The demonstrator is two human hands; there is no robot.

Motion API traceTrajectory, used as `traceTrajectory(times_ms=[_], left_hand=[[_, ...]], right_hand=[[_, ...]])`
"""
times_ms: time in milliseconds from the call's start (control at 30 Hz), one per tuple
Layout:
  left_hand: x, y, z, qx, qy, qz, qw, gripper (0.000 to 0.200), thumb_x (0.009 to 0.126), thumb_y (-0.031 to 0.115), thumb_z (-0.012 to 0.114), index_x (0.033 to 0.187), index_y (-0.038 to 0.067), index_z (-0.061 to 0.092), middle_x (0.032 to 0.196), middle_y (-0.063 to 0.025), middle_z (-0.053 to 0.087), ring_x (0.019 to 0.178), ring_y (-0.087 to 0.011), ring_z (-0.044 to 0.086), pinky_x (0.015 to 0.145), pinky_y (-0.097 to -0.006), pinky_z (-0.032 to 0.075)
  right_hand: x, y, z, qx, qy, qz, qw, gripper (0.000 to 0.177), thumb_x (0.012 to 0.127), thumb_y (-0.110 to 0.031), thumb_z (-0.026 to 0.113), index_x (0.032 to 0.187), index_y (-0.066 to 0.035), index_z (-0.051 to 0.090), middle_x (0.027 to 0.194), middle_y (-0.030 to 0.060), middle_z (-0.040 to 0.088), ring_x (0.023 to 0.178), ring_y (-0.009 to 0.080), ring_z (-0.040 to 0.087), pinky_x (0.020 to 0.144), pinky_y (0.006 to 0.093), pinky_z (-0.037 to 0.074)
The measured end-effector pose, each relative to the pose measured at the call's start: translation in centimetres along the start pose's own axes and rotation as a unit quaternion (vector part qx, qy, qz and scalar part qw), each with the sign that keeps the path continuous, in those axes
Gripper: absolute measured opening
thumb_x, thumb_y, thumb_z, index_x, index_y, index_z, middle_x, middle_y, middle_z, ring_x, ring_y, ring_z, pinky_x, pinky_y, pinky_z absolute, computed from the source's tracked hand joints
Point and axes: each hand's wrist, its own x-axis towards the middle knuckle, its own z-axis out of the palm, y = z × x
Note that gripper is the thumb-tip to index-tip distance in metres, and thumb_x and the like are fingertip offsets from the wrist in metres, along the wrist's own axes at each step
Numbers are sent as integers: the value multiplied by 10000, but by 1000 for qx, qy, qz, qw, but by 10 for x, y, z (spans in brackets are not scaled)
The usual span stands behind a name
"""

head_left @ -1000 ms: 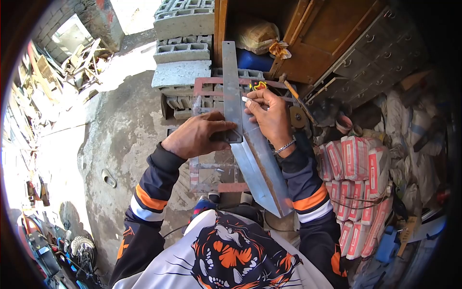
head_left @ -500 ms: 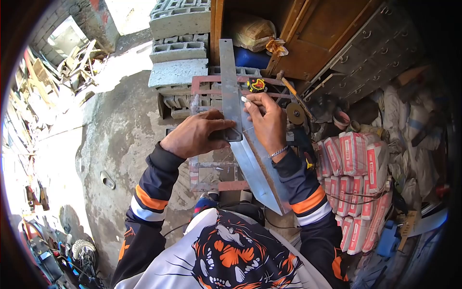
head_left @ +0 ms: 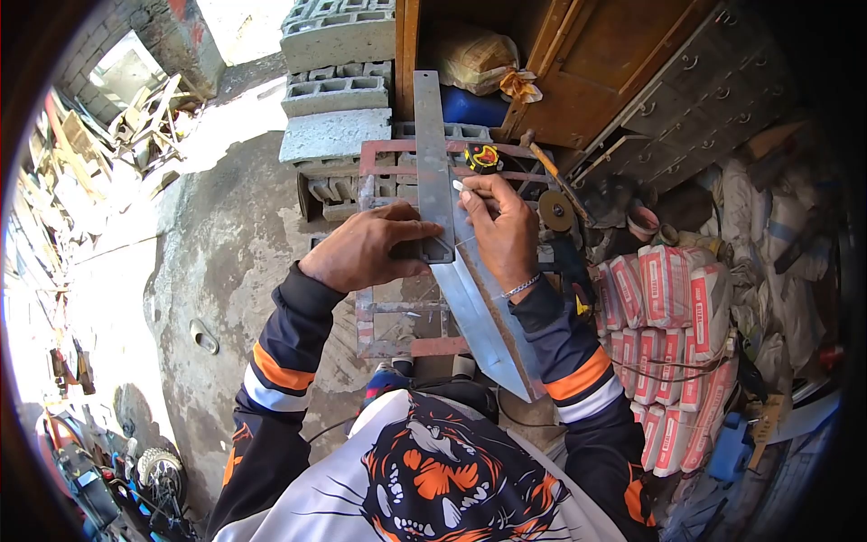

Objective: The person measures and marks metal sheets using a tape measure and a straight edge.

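A long flat steel bar [head_left: 430, 126] with a hole in its far end points away from me. My left hand [head_left: 370, 242] grips its near end, fingers on top and thumb along the near edge, beside a dark angled part whose kind I cannot make out. Under and beside the bar runs a shiny folded sheet-metal piece [head_left: 488, 330], slanting down to the right. Between the thumb and fingers of my right hand [head_left: 502, 226] is a short white stick of chalk [head_left: 458, 185], its tip close to the bar's right edge.
A reddish metal frame [head_left: 438, 346] supports the work. On its far part lies a yellow-black tape measure [head_left: 482, 158]; a hammer [head_left: 551, 167] and an angle grinder [head_left: 562, 221] are to the right. Concrete blocks [head_left: 334, 95] stand behind, stacked red-white bags [head_left: 668, 298] at right.
Both hands keep their places on the bar and chalk. Only a very slight shift of the view shows.
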Motion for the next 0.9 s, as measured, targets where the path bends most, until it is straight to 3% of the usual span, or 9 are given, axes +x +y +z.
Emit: traceTrajectory(times_ms=[67, 133, 900], left_hand=[[0, -1, 0, 3, 0, 3, 1000, 543, 804, 149, 842, 1316, 47, 693, 1178, -186, 665, 1050, -370, 676, 943, -434, 561], [1, -1, 0, 6, 0, 6, 1000, 545, 805, 145, 843, 1319, 47, 691, 1176, -185, 664, 1046, -369, 677, 941, -433, 562], [-1, -3, 1, 16, 3, -5, 1000, 547, 801, 157, 870, 1321, 103, 710, 1218, -176, 660, 1050, -364, 698, 944, -416, 585]], right_hand=[[0, 0, 0, -7, 0, -1, 1000, 137, 1008, -99, 686, 1119, -20, 698, 965, 57, 764, 862, 112, 737, 718, 265, 583], [0, 1, 2, 16, 23, -6, 1000, 104, 964, -97, 688, 1055, -46, 693, 894, 89, 754, 792, 199, 753, 715, 339, 572], [-1, -2, 1, 21, 14, 2, 1000, 116, 948, -85, 704, 1050, -31, 700, 930, 95, 772, 834, 201, 769, 737, 328, 580]])
